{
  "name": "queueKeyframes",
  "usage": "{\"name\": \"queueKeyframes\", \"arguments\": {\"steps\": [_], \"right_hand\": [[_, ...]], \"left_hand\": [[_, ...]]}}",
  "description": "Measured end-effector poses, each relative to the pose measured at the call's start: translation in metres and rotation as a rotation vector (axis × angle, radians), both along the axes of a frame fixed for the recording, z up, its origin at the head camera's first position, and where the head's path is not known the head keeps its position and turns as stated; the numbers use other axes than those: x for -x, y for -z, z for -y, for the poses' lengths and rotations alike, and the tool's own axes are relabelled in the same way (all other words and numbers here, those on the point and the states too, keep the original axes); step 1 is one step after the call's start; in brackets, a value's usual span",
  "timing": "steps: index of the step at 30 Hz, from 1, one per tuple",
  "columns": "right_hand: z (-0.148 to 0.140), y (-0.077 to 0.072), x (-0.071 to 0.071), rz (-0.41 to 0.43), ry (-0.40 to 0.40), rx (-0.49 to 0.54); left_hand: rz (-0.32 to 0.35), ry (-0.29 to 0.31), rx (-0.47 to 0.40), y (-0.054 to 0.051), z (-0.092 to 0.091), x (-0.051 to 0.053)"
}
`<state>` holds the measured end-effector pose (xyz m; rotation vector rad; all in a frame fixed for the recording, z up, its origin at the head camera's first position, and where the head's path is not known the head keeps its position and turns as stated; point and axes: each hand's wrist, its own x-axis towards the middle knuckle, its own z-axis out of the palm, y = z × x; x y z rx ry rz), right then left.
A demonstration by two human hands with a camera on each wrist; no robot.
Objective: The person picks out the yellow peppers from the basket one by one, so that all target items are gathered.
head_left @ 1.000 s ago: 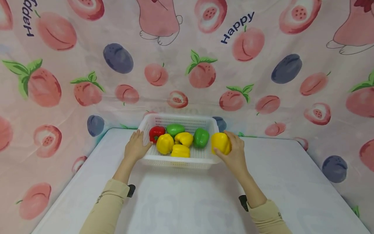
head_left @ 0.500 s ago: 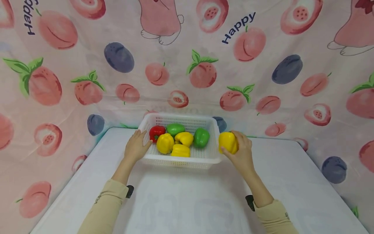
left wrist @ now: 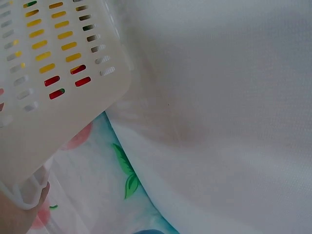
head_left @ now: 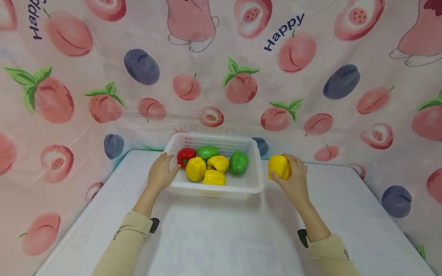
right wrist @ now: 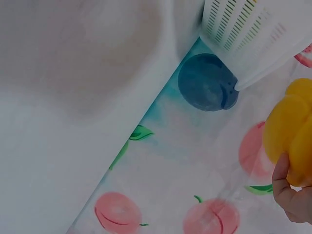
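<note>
A white plastic basket (head_left: 258,168) stands at the back of the table. My left hand (head_left: 160,171) grips its left rim, with the thumb reaching over the edge to the inside; in the left wrist view only a bit of this hand (left wrist: 19,214) shows at the rim. My right hand (head_left: 295,176) holds a yellow bell pepper (head_left: 279,167) in the air to the right of the basket, thumb on the near side. Inside the basket lie a red bell pepper (head_left: 185,157), several yellow bell peppers (head_left: 195,169), a green bell pepper (head_left: 238,162) and a smooth green oval item (head_left: 208,152).
The white table (head_left: 221,237) reaches toward me and to both sides of the basket. Directly behind its back edge hangs a pink cloth (head_left: 207,65) printed with peaches and plums. The basket sits close to that cloth.
My right hand has carried the yellow bell pepper rightward, from over the basket's right rim to well outside it. My left hand and the basket have stayed in place.
</note>
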<state>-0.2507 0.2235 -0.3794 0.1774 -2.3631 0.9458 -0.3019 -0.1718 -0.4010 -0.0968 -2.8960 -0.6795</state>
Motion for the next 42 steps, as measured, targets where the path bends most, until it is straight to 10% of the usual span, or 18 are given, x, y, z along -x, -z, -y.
{"name": "queueKeyframes", "arguments": {"steps": [9, 42], "right_hand": [[-0.008, 0.002, 0.019, -0.044, -0.04, -0.038], [-0.008, 0.049, 0.049, 0.281, -0.02, -0.167]], "left_hand": [[0.0, -0.011, 0.012, -0.003, 0.004, 0.0], [0.01, -0.002, 0.019, 0.001, 0.001, 0.002]]}}
